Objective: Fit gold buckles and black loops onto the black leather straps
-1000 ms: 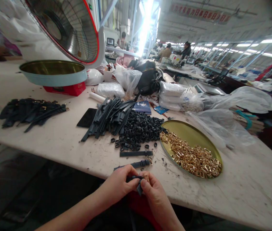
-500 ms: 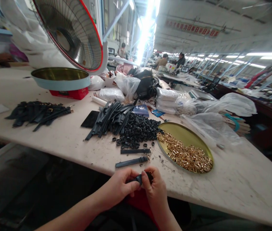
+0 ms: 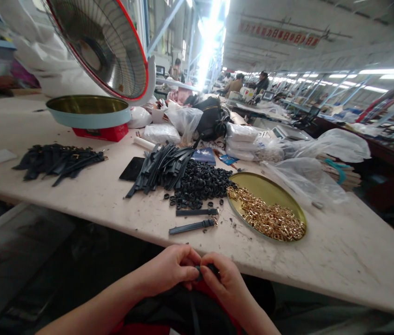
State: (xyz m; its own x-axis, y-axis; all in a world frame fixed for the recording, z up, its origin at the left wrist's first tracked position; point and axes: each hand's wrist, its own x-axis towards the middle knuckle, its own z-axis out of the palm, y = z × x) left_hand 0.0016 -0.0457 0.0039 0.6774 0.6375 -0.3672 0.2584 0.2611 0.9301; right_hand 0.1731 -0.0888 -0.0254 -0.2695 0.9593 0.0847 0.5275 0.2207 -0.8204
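Observation:
Just off the table's front edge, my left hand (image 3: 174, 267) and my right hand (image 3: 222, 275) meet, fingertips pinched together. Between them is a dark leather strap (image 3: 194, 309), its tail hanging below; most of the rest is covered by my fingers. On the table in front lie two dark straps with gold buckles, the nearer strap (image 3: 190, 227) and the farther strap (image 3: 195, 212). Behind these sits a heap of small black loops (image 3: 202, 184), touching a bundle of loose dark straps (image 3: 163, 168). Gold buckles (image 3: 275, 219) fill part of a round gold tray (image 3: 264, 184) to the right.
A pile of straps with buckles (image 3: 57, 160) lies at the left. Behind it a blue-rimmed tin (image 3: 90, 117) rests on a red box (image 3: 101, 133), under a large fan (image 3: 106, 46). Plastic bags (image 3: 315, 153) and a black bag (image 3: 212, 118) crowd the back. Several people are farther off.
Both hands have drawn lower and closer together, fingertips now meeting on the strap. A strap end now hangs plainly below them. The camera view has shifted slightly.

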